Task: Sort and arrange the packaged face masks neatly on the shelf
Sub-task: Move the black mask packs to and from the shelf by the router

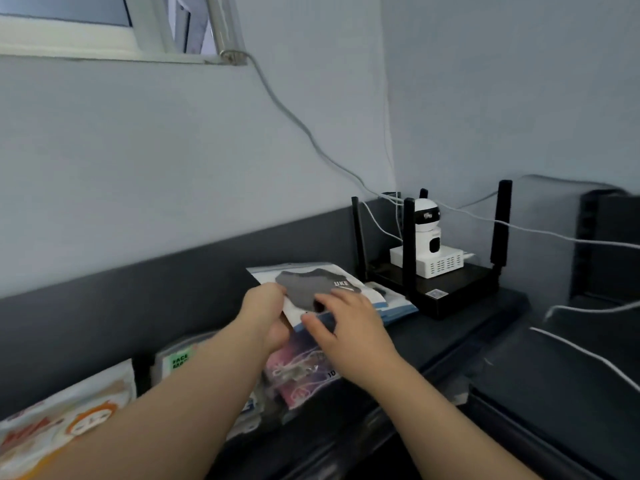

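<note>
A clear packet with a grey face mask (304, 282) lies tilted on top of a pile on the black shelf (467, 320). My left hand (266, 313) pinches its left edge. My right hand (349, 320) rests on it with fingers spread and fairly straight. A blue-and-white packet (394, 303) lies under it to the right. A pink and purple packet (301, 372) lies below my hands. A packet with a green label (176, 362) and an orange-and-white cartoon packet (69, 417) sit further left.
A black router with several antennas (446, 289) stands at the shelf's right end in the corner, with a white box and a small white camera (429, 237) on top. White cables (585, 355) run across the right side. A window frame (104, 39) is up left.
</note>
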